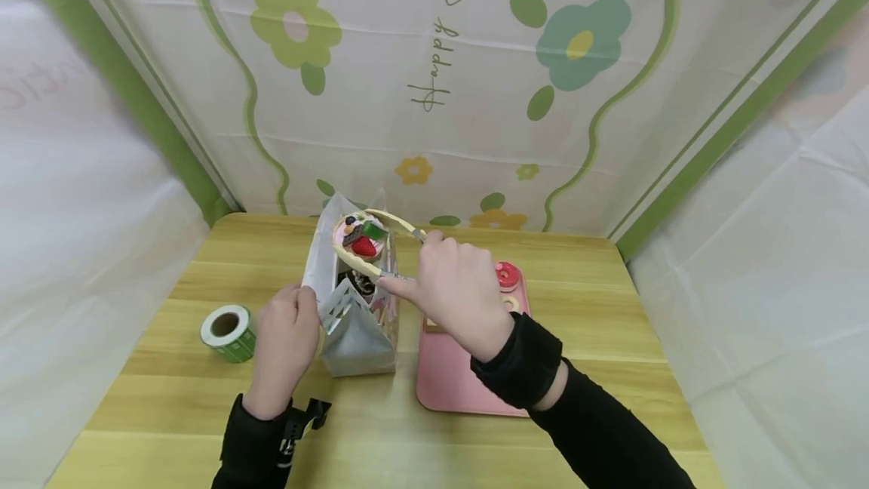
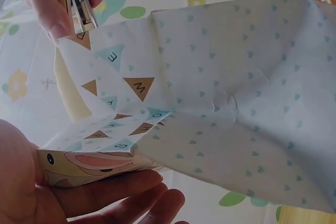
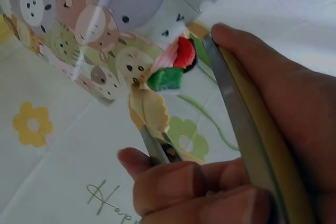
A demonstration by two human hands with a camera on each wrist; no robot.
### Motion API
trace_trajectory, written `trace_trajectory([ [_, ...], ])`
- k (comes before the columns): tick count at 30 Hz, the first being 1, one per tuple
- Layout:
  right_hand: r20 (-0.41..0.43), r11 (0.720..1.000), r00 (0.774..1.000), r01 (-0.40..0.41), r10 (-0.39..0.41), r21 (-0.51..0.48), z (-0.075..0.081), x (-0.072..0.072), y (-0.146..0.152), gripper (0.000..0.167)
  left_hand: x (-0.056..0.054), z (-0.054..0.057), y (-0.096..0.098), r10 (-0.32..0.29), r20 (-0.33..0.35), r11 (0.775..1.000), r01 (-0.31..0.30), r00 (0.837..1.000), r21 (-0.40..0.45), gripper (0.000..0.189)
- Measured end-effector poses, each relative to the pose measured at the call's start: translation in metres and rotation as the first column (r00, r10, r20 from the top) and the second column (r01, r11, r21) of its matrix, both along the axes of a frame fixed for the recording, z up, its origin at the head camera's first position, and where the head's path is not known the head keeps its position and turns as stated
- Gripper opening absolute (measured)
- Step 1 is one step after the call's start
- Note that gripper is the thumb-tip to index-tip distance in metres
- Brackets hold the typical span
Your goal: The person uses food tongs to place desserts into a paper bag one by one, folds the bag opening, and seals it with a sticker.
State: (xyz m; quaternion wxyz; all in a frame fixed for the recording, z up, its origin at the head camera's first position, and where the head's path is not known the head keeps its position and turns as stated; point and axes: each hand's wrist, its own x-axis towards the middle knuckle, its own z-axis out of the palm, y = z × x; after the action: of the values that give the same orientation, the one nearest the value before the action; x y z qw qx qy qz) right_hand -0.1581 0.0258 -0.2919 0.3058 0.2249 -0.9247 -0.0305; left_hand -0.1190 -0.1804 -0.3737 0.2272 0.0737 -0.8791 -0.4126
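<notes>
The cake (image 1: 363, 240) is at the bag's mouth, ahead and to the left of the right hand (image 1: 462, 293), between the tips of the tongs (image 1: 366, 266); how deep it sits, I cannot tell. The right hand grips the tongs; the left hand (image 1: 288, 338) pinches the edge of the bag (image 1: 358, 349). The step looks like bagging the cake; the next move would call for lowering it and easing the tongs apart while the left hand steadies the paper.

Counted: one cake in the tongs, one pair of tongs, one bag with at least one dark item (image 1: 358, 285) inside, one tray (image 1: 444, 387) beneath the right hand, one red doughnut (image 1: 506, 275) and at least two partly hidden pieces on it, and one roll of labels (image 1: 234, 338) left of the left hand.
</notes>
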Motion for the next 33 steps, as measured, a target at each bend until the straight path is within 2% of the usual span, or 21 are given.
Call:
trace_trajectory([
  [3,0.021,1.0,1.0,-0.001,0.001,0.002,0.0062,-0.0005,-0.0029,0.075,0.0003,0.0,-0.0029,-0.01,-0.007,1.0,0.01,1.0,-0.001,0.048],
  [8,0.141,1.0,0.99,0.017,-0.019,0.012,0.0083,-0.0039,-0.0053,0.071,0.0007,-0.0011,-0.0026,-0.01,-0.019,1.0,0.01,1.0,-0.01,0.048],
  [11,0.179,0.999,0.983,0.031,-0.034,0.02,0.0087,-0.0044,-0.0059,0.071,0.0003,-0.0011,-0.0027,-0.012,-0.023,1.0,0.012,1.0,-0.013,0.048],
  [20,0.143,1.0,0.99,0.011,-0.013,0.021,0.01,-0.0039,-0.0049,0.071,-0.0006,-0.0004,-0.0031,-0.018,-0.026,1.0,0.018,1.0,-0.001,0.048],
  [33,0.172,1.0,0.985,0.018,-0.015,-0.017,0.0099,-0.0039,-0.0021,0.071,-0.0015,-0.0029,-0.0033,-0.022,-0.065,1.0,0.021,0.998,-0.014,0.049],
])
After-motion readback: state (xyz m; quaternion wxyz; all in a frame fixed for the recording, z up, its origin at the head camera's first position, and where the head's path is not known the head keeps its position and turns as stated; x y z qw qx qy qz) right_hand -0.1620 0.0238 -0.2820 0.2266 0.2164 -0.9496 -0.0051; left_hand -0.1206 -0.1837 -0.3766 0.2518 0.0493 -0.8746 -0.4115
